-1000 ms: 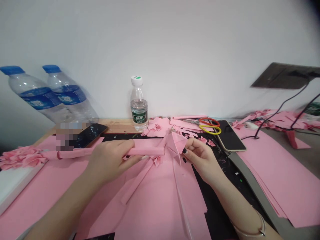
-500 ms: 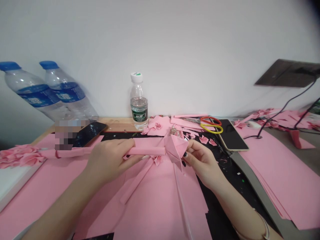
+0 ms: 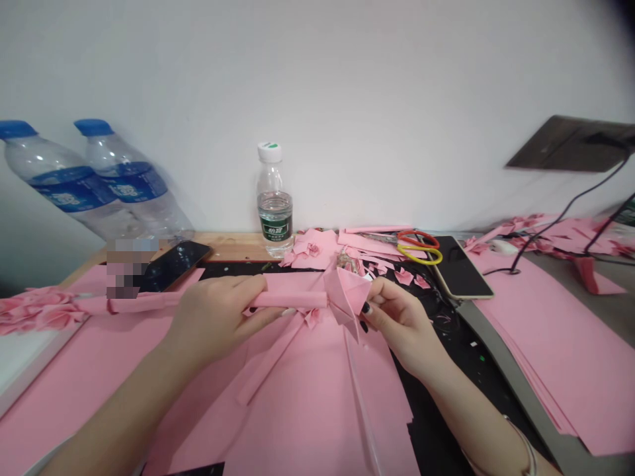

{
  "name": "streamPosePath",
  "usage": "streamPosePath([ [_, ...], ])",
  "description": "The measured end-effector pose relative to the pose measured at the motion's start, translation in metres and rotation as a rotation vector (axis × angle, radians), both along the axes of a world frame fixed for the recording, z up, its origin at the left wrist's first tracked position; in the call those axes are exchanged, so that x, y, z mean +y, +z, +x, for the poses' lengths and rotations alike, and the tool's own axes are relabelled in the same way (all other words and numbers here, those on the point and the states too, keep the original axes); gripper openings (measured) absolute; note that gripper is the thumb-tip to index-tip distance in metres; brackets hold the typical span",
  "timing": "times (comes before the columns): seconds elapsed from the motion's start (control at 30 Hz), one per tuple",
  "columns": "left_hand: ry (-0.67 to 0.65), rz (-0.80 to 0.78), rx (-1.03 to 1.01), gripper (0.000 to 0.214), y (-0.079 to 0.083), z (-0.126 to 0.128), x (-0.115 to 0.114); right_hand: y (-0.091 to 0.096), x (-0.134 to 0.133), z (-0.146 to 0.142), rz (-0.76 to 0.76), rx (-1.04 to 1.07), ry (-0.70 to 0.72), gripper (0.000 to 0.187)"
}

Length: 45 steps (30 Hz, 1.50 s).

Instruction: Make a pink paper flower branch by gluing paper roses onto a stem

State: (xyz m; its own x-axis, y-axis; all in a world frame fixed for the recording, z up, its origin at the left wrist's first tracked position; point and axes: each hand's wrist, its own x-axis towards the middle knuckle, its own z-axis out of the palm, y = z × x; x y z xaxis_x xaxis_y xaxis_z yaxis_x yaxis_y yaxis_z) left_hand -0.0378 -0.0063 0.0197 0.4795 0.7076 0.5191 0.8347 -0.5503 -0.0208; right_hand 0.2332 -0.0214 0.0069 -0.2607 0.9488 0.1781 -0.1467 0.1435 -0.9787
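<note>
My left hand (image 3: 218, 317) is closed around a rolled pink paper tube (image 3: 297, 299), which lies level across the view. At the tube's right end is a folded pink paper flower (image 3: 344, 294) with pointed petals. My right hand (image 3: 397, 314) pinches the flower's right edge between thumb and fingers; the exact grip is partly hidden. Beneath them, another pink paper roll (image 3: 270, 363) with a small flower head (image 3: 311, 318) lies on pink paper sheets (image 3: 307, 423).
Scissors (image 3: 419, 248) with red and yellow handles lie behind my right hand, beside a phone (image 3: 459, 268). A water bottle (image 3: 275, 211) stands by the wall. Two large bottles (image 3: 133, 185) lean at left near another phone (image 3: 173, 264). A paper stack (image 3: 560, 344) lies at right.
The flower has tilted very slightly in my right fingers. Both hands keep nearly the same place and grip; the whole view has shifted a little.
</note>
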Motion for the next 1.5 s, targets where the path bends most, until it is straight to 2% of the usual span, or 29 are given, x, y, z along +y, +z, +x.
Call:
streamPosePath([
  [0.3, 0.003, 0.029, 0.019, 0.061, -0.002, 0.0, 0.001, 0.002, -0.003, 0.003, 0.017, -0.042, -0.029, 0.018],
  [0.53, 0.009, 0.024, 0.021, 0.059, -0.003, -0.001, 0.0, 0.008, -0.005, 0.001, 0.091, -0.093, -0.07, 0.02],
  [0.77, 0.004, 0.036, 0.027, 0.06, -0.004, -0.001, 0.0, 0.006, -0.007, 0.003, 0.131, -0.166, -0.086, 0.013],
  [1.0, 0.022, 0.038, 0.04, 0.061, -0.005, 0.001, 0.0, 0.005, -0.009, 0.006, 0.233, -0.3, -0.107, 0.007],
  [1.2, 0.053, -0.02, 0.075, 0.061, -0.006, 0.003, -0.001, 0.007, -0.009, 0.008, 0.264, -0.448, -0.094, 0.011],
  [1.5, 0.07, -0.163, 0.113, 0.046, -0.008, 0.007, -0.003, 0.009, -0.011, 0.01, 0.302, -0.589, -0.093, 0.013],
])
